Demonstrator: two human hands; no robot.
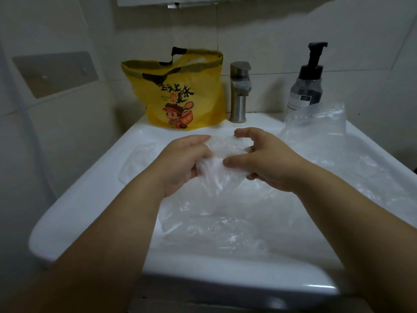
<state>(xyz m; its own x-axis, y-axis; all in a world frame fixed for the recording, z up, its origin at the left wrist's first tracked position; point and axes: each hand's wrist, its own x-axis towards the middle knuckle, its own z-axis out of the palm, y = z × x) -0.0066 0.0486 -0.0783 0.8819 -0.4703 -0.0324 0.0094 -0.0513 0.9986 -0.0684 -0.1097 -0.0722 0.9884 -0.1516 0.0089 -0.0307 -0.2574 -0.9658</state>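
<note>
White tile backs the sink point(90, 199), and I take every bearing from the faucet point(239, 91) at its far edge. Straight out from the faucet toward me, above the middle of the bowl, I hold the clear plastic bag point(220, 163) between both hands.

My left hand point(182, 161) sits on the side of the bag away from the faucet's right. Its fingers are curled round the film, gathering that edge into the palm. My right hand point(268, 163) closes on the opposite side, with the thumb laid across the front and the fingers hooked over the end nearest the faucet. Both hands grip the bag, and neither is free.

What matters for the next move is how the bag lies. Its bunched length runs from the faucet end back toward me, with the loose tail hanging down from my hands toward the bowl. My hands flank it level with each other, so neither is nearer. Only my right fingertips reach closer to the faucet. I judge that any squeeze or fold will go across that line, hand toward hand.

Left of the faucet stands a yellow bag point(180, 91), and right of it a pump bottle point(308, 86). In front of the bottle lies another clear bag point(320, 118). More loose plastic point(216, 229) lies in the bowl on my side of the faucet, beneath my wrists.
</note>
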